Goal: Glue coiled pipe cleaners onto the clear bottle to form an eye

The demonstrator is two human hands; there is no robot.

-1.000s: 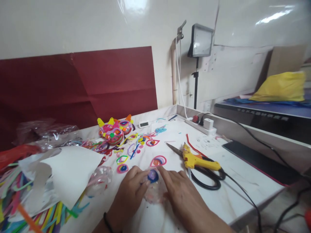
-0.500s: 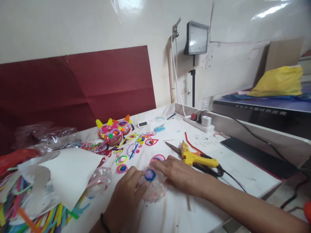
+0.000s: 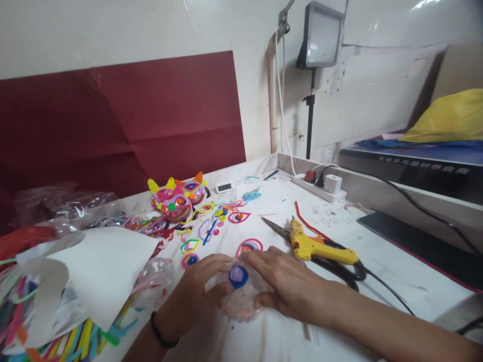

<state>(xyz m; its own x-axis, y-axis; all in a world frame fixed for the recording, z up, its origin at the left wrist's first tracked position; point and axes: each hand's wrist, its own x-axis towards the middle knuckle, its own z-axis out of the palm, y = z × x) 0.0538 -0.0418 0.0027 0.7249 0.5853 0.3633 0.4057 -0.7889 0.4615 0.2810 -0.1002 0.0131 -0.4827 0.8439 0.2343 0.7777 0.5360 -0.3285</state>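
Both of my hands grip a clear plastic ball (image 3: pixel 243 303) low on the white table. My left hand (image 3: pixel 194 294), a black band at its wrist, curls round the ball's left side with the thumb against it. My right hand (image 3: pixel 289 284) closes over the right and far side, thumb low. Between them, a blue ring with a purple centre (image 3: pixel 238 276) sits on top of the ball. Just beyond lies a pink-edged eye piece (image 3: pixel 249 246), partly hidden by my right fingers. Another clear ball (image 3: pixel 153 281) rests left of my left hand.
At right are a yellow glue gun (image 3: pixel 320 249) and black-handled scissors (image 3: pixel 277 229). Decorated animal heads (image 3: pixel 175 203), a small digital clock (image 3: pixel 224 187) and a power strip (image 3: pixel 320 190) stand farther back. White paper (image 3: pixel 109 266) covers colourful pipe cleaners (image 3: pixel 81 339) at left.
The camera view has shifted, so the background sits differently. Both hands stay on the ball; my right thumb now shows at its near right side.
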